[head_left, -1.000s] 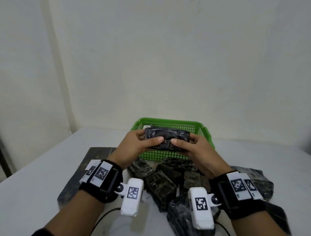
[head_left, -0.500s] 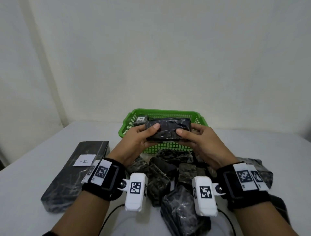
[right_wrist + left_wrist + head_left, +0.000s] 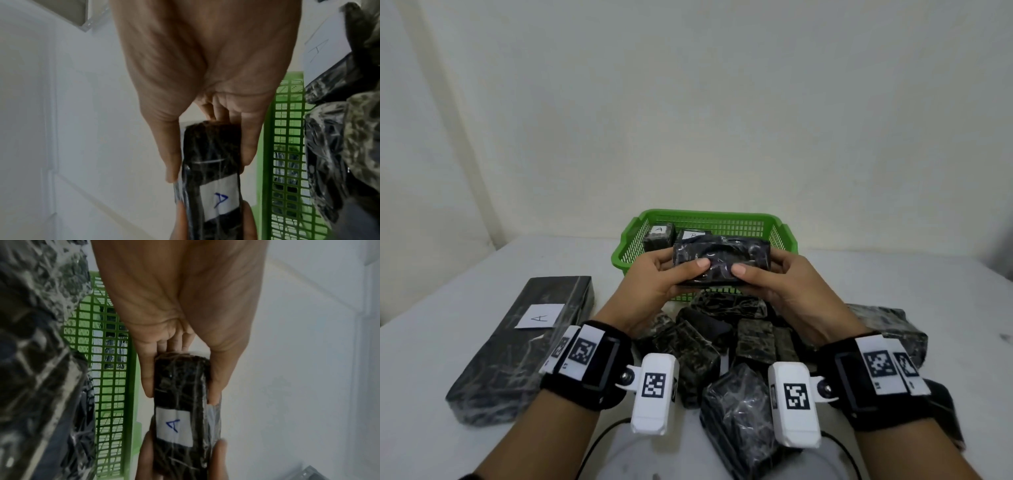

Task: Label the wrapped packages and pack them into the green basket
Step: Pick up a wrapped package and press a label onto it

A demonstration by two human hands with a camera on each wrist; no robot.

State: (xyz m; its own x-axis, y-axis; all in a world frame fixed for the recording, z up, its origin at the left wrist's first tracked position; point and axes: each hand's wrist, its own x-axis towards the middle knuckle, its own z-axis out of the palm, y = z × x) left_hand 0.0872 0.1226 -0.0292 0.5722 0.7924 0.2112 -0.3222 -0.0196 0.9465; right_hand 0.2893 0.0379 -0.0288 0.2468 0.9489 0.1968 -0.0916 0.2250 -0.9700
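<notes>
A small black wrapped package (image 3: 722, 258) is held level over the near edge of the green basket (image 3: 709, 216). My left hand (image 3: 674, 274) grips its left end and my right hand (image 3: 767, 277) grips its right end, with both thumbs on the near face. The wrist views show a white label marked A (image 3: 174, 426) (image 3: 220, 199) on its far face. Inside the basket lie two wrapped packages, one labelled A (image 3: 659, 234) and one labelled B (image 3: 691, 236).
A long black package with an A label (image 3: 524, 349) lies on the white table at the left. Several wrapped packages are piled (image 3: 709, 342) just in front of the basket. A bigger one (image 3: 739, 411) lies nearest me and another (image 3: 887, 325) is at the right.
Both hands keep their hold on the package by the basket's near edge. The view has tipped down, so the long labelled package now shows in full at the left.
</notes>
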